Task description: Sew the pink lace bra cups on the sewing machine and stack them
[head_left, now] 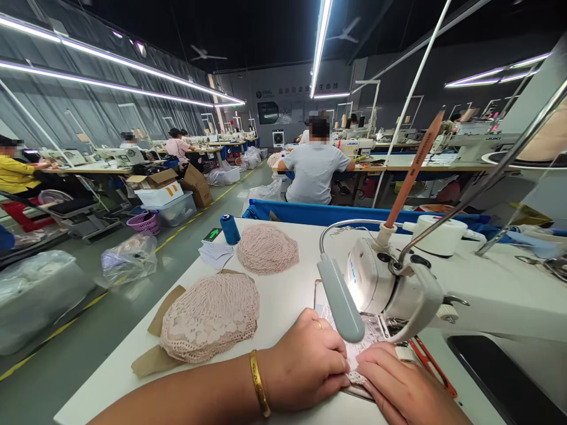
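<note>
My left hand [305, 363], with a gold ring and a gold bangle on the wrist, rests closed on a piece of pale lace [358, 348] at the foot of the white sewing machine [390, 277]. My right hand [398, 386] lies beside it, its fingers pressed flat on the same lace. The lace runs under the machine head, where the grey lamp arm [341, 301] partly hides it. A stack of pink lace pieces [210, 316] lies to the left on brown card, and a second stack [267, 248] sits farther back.
A blue thread spool [230, 228] and paper slips [215, 252] sit at the white table's [287, 295] far left corner. Orange-handled snips [432, 363] lie to the right of my hands. Ahead, a person in a grey shirt [313, 168] sits working. Bags and boxes line the aisle on the left.
</note>
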